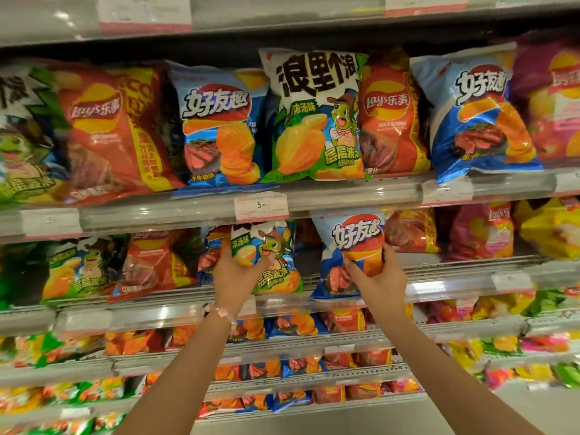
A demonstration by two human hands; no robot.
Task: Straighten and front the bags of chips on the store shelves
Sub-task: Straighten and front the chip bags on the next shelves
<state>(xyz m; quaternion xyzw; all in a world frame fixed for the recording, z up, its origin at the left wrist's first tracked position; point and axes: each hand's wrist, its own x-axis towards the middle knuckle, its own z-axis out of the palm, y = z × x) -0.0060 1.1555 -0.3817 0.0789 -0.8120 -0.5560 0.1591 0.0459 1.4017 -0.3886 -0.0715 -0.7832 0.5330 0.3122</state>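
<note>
Head view: we see both arms reaching up to the second shelf point(455, 285).
Left hand point(233, 273): our fingers are clamped on the green bag point(270, 255), which stands upright at the shelf front.
Right hand point(381, 282): our fingers curl round the blue bag point(348, 246), tilted, just beside the green one.
Wrist: a pink bracelet point(221, 312) sits on our left arm.
Above: a price tag point(261, 206) hangs on the upper rail.

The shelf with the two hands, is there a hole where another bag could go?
Yes, a dark gap sits between the green bag in the left hand and the blue bag in the right hand. The upper shelf is packed edge to edge.
</note>
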